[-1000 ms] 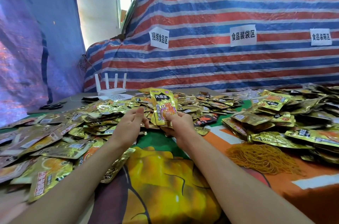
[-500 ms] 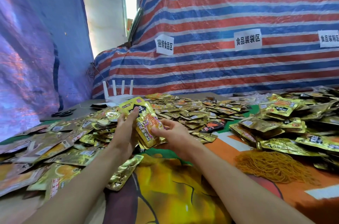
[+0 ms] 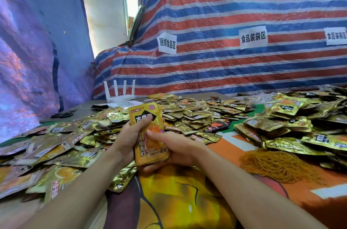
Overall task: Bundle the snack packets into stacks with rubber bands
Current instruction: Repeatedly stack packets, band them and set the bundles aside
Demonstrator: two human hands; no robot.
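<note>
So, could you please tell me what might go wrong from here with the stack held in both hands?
1. Both the left hand and the right hand grip the packet stack, while the rubber band pile lies apart on the right. Reaching for a band would leave one hand holding, so the glossy packets may fan out or slip.
2. Loose packets lie all around the stack, so anything dropped could mix in unnoticed.

makeshift packing workshop: tarp walls (image 3: 225, 63), zone signs (image 3: 253, 37), heaped snack packets (image 3: 197, 116)
</note>
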